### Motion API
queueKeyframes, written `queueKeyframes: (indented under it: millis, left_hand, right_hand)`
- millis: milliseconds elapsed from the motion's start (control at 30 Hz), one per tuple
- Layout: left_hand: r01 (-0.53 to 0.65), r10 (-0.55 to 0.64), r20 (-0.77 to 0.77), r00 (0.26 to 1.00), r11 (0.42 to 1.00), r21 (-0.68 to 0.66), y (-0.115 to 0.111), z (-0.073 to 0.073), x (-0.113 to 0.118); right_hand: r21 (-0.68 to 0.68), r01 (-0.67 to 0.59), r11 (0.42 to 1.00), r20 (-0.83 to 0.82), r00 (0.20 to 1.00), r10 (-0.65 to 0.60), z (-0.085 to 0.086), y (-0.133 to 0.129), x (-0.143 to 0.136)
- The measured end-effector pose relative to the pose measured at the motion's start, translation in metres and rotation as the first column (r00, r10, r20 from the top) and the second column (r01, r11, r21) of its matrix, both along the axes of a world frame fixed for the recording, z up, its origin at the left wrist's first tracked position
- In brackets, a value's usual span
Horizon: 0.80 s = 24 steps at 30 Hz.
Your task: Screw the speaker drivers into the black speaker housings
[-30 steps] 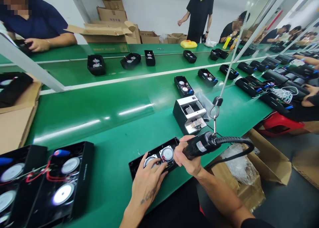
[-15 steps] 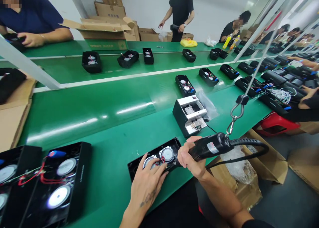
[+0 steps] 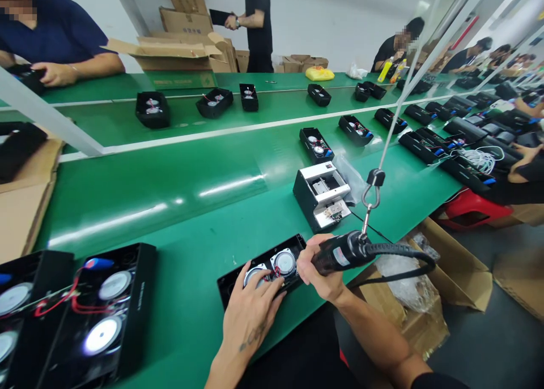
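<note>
The casing (image 3: pixel 232 284) lies on the green counter (image 3: pixel 191 219), slanting from 8 o'clock to 2. The left hand (image 3: pixel 253 304) is spread across it, beside the bared speaker (image 3: pixel 284 261); whether its fingertips pinch anything, I cannot tell. The right hand (image 3: pixel 321 267) is clamped round the driver (image 3: pixel 340 253), at the casing's 3 o'clock; its tip is hidden.

To do this well, I would press the casing flat with the left hand, set the driver square before bearing down, and leave the red leads (image 3: pixel 278 272) and fingertips clear of the tip.

The counter is smooth and streaked with glare. A machine (image 3: pixel 322 193) stands at 1 o'clock, two more casings (image 3: pixel 136 310) at 9. Past a white rail (image 3: pixel 212 130), cartons (image 3: pixel 182 60) rise at 11 against a pale wall; a person (image 3: pixel 258 26) stands at 12.
</note>
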<state>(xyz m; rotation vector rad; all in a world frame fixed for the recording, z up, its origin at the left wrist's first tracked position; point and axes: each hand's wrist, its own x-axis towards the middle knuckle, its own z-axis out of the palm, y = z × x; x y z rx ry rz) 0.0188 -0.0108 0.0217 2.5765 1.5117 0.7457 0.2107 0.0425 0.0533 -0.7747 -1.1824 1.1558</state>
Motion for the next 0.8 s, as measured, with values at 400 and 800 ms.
queueKeyframes:
  millis: [400, 800]
  left_hand:
    - [0.036, -0.032, -0.041, 0.999, 0.993, 0.108, 0.019, 0.006, 0.003]
    - [0.280, -0.272, -0.120, 0.955, 0.958, 0.061, 0.066, -0.006, 0.016]
  right_hand:
    - [0.098, 0.105, 0.990, -0.131, 0.987, -0.092, 0.017, 0.006, 0.002]
    - [0.227, 0.615, 0.755, -0.083, 0.785, -0.614, 0.062, 0.078, 0.082]
